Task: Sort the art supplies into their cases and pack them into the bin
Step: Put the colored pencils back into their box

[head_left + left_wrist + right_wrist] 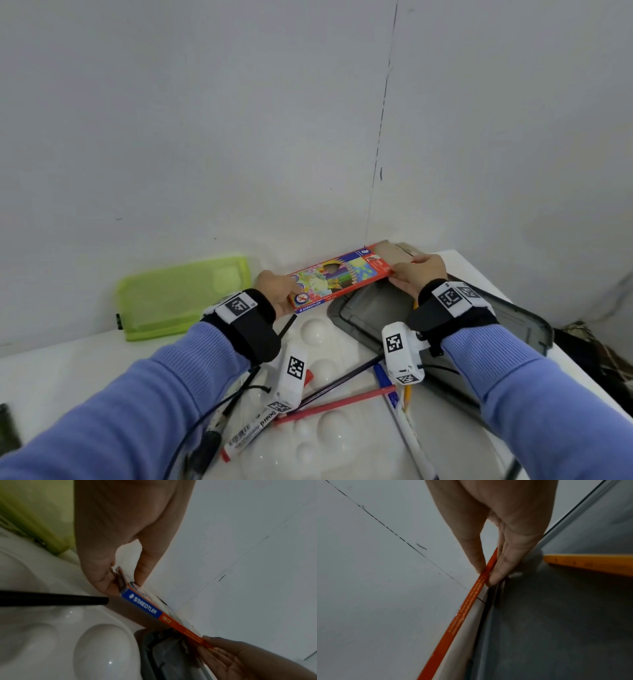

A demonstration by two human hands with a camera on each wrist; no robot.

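A flat Staedtler colored-pencil box with a bright printed front is held level just above the table, near the wall. My left hand pinches its left end between thumb and fingers. My right hand pinches the right end, thumb on top, at the orange edge; a brown cardboard flap sticks out there. Below the box lies an open grey case with a yellow pencil in it. Loose pencils and markers lie nearer me: a red pencil, a blue-capped pen, a board marker.
A lime-green pouch lies flat at the back left by the wall. A white paint palette with round wells is under the loose supplies. The table's right edge drops off past the grey case. A black pen lies at the lower left.
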